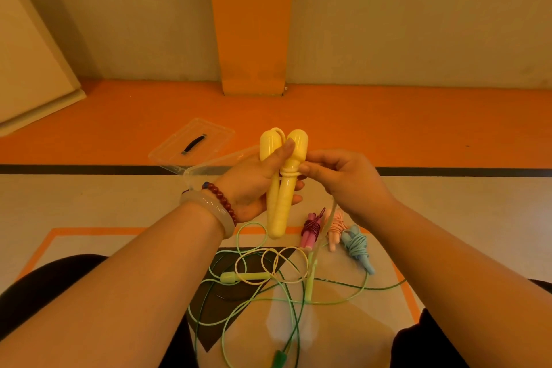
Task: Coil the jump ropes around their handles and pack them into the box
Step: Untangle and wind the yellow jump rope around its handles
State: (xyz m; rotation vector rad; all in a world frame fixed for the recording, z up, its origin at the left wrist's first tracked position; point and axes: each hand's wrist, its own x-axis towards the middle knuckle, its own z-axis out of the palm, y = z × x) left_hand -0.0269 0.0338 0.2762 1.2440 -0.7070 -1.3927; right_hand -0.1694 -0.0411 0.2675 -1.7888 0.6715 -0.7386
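Head view: left fingers (282, 152) around yellow handles (282, 212), right fingers (310, 170) tight on yellow rope (289, 173).

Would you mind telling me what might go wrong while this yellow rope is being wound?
Loose loops of the yellow rope lie crossed with the green rope on the floor, so pulling slack may snag or drag it. Only a few turns sit on the yellow handles in the left hand; if the right hand eases its pinch, they may unwind.
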